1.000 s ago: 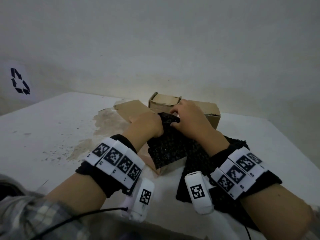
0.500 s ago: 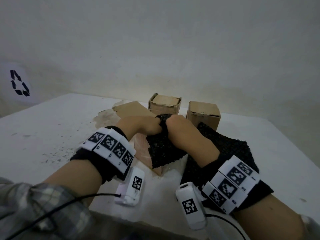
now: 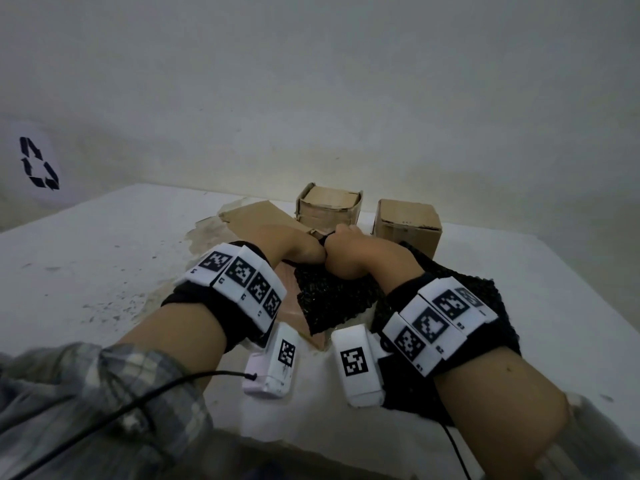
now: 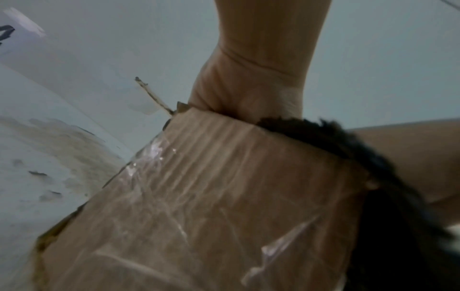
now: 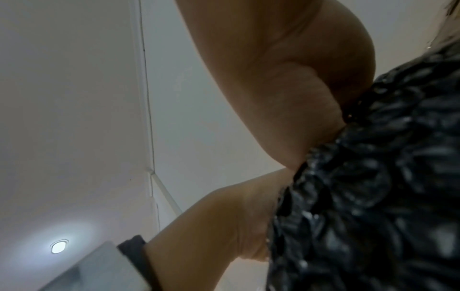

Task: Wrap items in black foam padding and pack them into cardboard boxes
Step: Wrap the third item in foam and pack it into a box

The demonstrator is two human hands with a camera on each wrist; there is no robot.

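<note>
A black foam bundle (image 3: 332,303) sticks out of an open, taped cardboard box (image 3: 287,306) in the middle of the white table. My left hand (image 3: 301,254) and right hand (image 3: 353,258) sit knuckle to knuckle on the bundle's far top end, and both grip the foam with curled fingers. In the left wrist view the left hand (image 4: 248,88) reaches over the box wall (image 4: 224,196) beside the foam (image 4: 348,141). The right wrist view shows the right hand (image 5: 286,88) against the foam (image 5: 373,177). The fingertips and whatever the foam wraps are hidden.
Two closed cardboard boxes (image 3: 329,206) (image 3: 408,223) stand close behind the hands. The open box's flap (image 3: 252,216) lies out to the back left. A second black foam sheet (image 3: 457,271) lies under my right forearm. The table (image 3: 86,271) is stained on the left.
Both hands have drawn together from a spread hold on the foam's top into fists side by side. My right hand has moved left and uncovered the back right box.
</note>
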